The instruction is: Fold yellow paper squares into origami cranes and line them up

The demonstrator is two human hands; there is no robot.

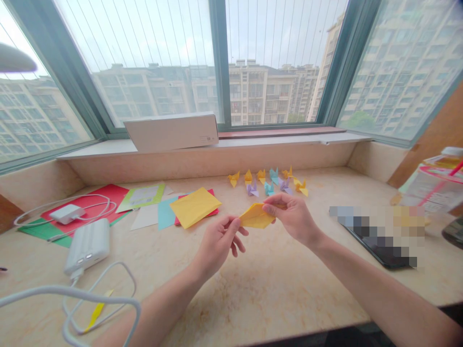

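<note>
A folded piece of yellow origami paper [256,218] is held up above the stone counter between both hands. My left hand [221,239] pinches its left corner between thumb and forefinger, the other fingers loosely curled. At the upper right edge, my right hand [292,212] grips the paper with thumb and fingers; part of the paper is hidden behind them. Several folded paper cranes stand behind the hands, among them a yellow crane [234,179], a purple crane [252,189] and a blue crane [269,188]. Yellow paper sheets [195,207] lie beyond my left hand.
Coloured sheets, a red one [119,193] among them, a white charger [67,214], a power bank [88,245] and a looping white cable [72,289] occupy the left. On the right are a dark phone [379,246] and a clear cup [430,188]. A white box [173,132] leans by the window.
</note>
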